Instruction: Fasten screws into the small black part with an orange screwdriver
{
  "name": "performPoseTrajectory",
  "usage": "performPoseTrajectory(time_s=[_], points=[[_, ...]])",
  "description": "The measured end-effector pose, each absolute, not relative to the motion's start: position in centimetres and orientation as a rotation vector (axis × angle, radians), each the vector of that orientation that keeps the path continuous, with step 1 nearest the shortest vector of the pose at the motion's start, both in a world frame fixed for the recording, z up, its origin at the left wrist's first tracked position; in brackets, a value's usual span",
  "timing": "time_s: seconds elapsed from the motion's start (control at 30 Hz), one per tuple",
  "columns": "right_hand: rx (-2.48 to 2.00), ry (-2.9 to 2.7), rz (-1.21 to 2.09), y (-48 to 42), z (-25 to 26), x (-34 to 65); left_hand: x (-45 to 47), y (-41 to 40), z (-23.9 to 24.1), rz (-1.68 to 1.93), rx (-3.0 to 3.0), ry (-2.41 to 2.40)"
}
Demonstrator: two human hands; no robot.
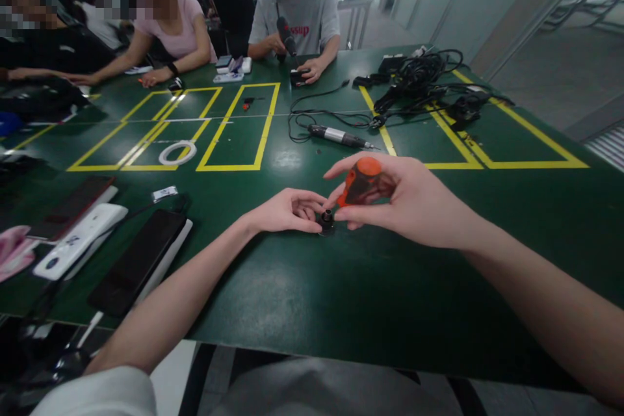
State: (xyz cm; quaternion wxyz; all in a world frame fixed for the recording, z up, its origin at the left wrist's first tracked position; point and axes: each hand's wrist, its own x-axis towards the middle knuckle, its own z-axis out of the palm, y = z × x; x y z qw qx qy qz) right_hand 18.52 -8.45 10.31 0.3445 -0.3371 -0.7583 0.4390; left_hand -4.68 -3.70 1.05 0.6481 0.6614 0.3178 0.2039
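Observation:
My right hand (pixel 409 201) is closed around a small orange and dark plastic part (pixel 361 182), held just above the green table (pixel 312 286). My left hand (pixel 287 211) pinches a small black round piece (pixel 326 222) that rests on the table right under the orange part. The two hands nearly touch at the fingertips.
An electric screwdriver (pixel 338 137) with its cable lies beyond my hands. A tangle of black cables (pixel 424 78) fills the back right. A white tape ring (pixel 177 152) sits in a yellow-marked box. Phones and a white device (pixel 80 240) lie at left. Three people sit at the far side.

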Motion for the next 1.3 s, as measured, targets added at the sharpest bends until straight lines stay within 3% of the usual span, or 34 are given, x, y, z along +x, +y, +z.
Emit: performPoseTrajectory(time_s=[0.2, 0.47, 0.63, 1.3], points=[[-0.844, -1.904, 1.265, -8.1, 9.6, 18.0, -4.7, -3.5, 0.9, 0.452, 1.434, 0.749], [-0.866, -2.145, 0.807, -8.1, 9.1, 18.0, -4.8, -3.5, 1.0, 0.448, 1.469, 0.752], [-0.933, -2.282, 0.741, -8.0, 9.1, 18.3, -4.6, -3.6, 0.7, 0.485, 1.409, 0.734], [-1.009, -1.981, 1.203, -7.8, 10.2, 18.6, -4.9, -3.3, 0.6, 0.447, 1.432, 0.720]])
